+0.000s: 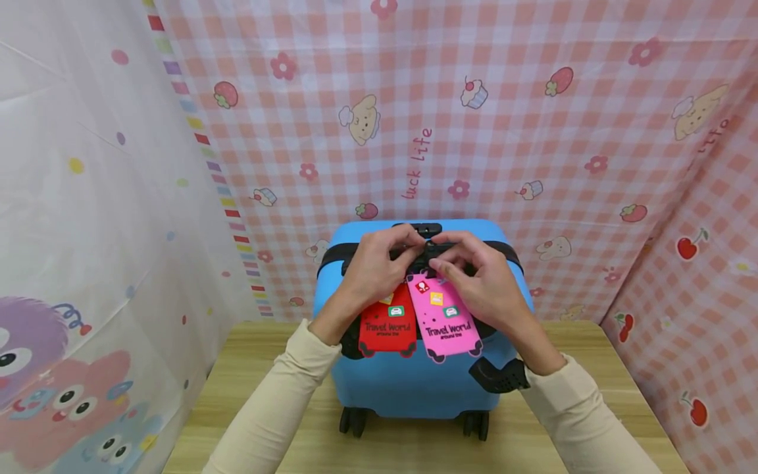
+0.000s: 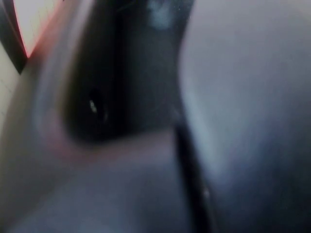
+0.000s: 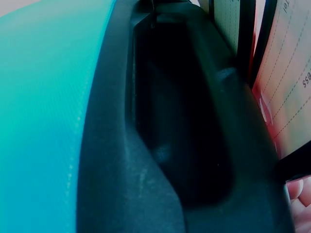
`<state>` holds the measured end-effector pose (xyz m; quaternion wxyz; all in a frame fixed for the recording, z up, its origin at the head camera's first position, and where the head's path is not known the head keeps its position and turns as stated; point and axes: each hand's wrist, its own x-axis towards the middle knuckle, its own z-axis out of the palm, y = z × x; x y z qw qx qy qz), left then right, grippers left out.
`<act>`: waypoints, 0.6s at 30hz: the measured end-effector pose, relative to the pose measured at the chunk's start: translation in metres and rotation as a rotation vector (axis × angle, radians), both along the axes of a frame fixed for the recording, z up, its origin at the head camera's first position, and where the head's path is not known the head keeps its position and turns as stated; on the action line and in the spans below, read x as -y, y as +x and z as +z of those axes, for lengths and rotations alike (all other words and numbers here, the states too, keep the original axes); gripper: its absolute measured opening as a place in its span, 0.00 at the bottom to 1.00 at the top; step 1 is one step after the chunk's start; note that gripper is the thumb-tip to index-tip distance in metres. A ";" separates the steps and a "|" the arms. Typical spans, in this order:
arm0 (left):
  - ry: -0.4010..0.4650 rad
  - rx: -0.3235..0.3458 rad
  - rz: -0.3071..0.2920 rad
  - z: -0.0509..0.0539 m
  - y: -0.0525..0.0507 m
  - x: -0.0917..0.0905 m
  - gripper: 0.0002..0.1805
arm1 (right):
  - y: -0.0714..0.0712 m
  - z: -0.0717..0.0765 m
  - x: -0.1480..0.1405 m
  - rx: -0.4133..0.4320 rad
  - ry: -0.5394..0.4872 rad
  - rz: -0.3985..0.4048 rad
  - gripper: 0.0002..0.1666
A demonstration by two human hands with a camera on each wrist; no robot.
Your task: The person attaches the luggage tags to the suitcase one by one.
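A blue suitcase (image 1: 414, 388) stands in the head view with a black belt (image 1: 505, 253) around it. A red luggage tag (image 1: 387, 336) and a pink luggage tag (image 1: 447, 322) hang side by side over its near face. My left hand (image 1: 381, 263) and right hand (image 1: 482, 283) meet above the pink tag. Both pinch what looks like its thin black strap (image 1: 429, 247), largely hidden by fingertips. In the right wrist view, a tag's lined back (image 3: 286, 82) hangs beside the black handle recess (image 3: 189, 121). Close dark surfaces blur the left wrist view.
The suitcase rests on a wood-grain table (image 1: 260, 375), on black wheels (image 1: 353, 421). A black angled piece (image 1: 497, 376) juts out near my right wrist. Pink checked cloth (image 1: 385, 85) hangs behind, and white printed cloth (image 1: 89, 217) on the left.
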<state>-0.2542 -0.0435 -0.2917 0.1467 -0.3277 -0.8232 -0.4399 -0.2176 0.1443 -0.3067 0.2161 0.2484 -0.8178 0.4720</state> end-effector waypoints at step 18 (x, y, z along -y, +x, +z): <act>0.027 0.051 -0.025 -0.001 -0.001 0.002 0.05 | 0.001 0.001 0.000 0.021 -0.009 -0.023 0.18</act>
